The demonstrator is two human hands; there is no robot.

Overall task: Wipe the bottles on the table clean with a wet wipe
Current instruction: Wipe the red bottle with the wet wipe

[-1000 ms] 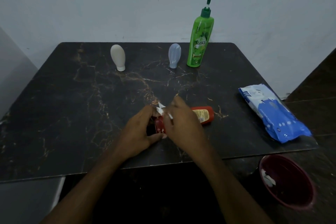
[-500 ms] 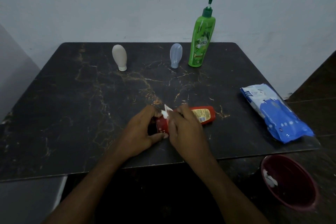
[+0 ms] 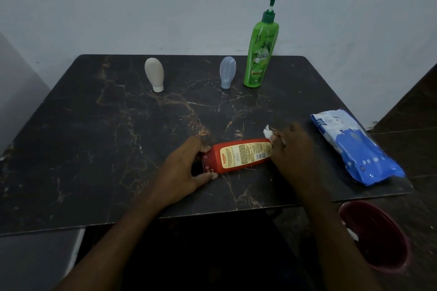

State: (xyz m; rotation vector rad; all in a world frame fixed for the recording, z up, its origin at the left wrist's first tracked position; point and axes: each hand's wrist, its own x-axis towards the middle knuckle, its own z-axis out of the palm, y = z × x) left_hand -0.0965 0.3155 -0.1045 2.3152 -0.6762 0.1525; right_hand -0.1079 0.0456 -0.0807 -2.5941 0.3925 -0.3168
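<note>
Sliding along from the cap, the right hand now pinches the wet wipe at the base of the red bottle, which lies near the front of the table, long axis left to right, cap to the left in the left hand's grip. Behind stand a beige bottle, a blue-grey bottle and a green pump bottle; a blue wipes pack lies to the right. Labels read "Karthika" on the red, "Vatika" on the green.

Home: marble table, pump bottle
</note>
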